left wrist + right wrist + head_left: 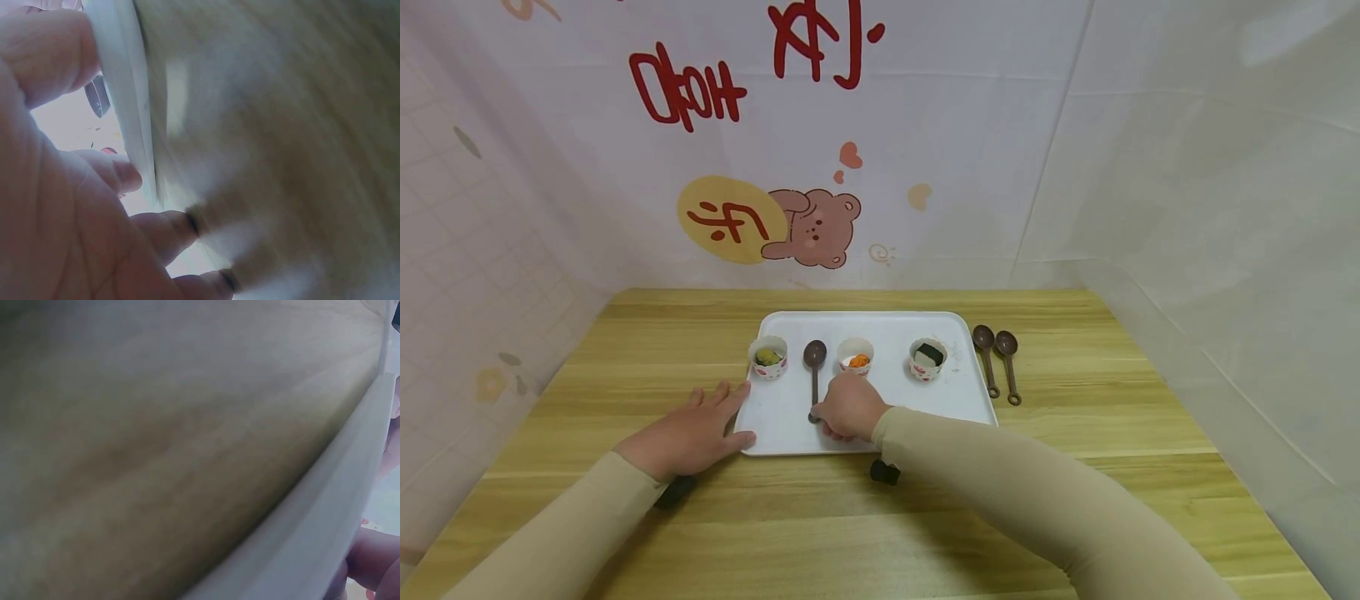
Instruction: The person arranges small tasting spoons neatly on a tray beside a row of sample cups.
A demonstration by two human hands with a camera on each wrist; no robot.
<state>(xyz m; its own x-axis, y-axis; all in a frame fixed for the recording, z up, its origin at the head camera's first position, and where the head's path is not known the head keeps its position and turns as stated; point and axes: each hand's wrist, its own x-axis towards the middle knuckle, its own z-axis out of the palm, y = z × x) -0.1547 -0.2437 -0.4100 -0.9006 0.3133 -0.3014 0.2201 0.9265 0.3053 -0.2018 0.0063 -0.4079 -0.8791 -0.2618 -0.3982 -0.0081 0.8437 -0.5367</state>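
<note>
A white tray (880, 325) lies on the wooden table, with three small paper cups on it. A brown spoon (815, 354) lies between the left cup (768, 367) and the middle cup (855, 347), bowl pointing away. My right hand (852, 406) pinches the ring end of its handle, fingers curled. With fingers spread, my left hand (692, 433) rests at the tray's left edge; in the left wrist view, its thumb (53, 53) reaches over the rim. The right wrist view shows mostly tabletop, the tray's rim (312, 531) and a few fingers at the right.
The right cup (928, 360) holds something white with a dark green strip. Green food fills the left cup, orange food the middle one. Two more brown spoons (984, 337) (1007, 343) lie right of the tray. Printed cloth (940, 167) hangs behind the table.
</note>
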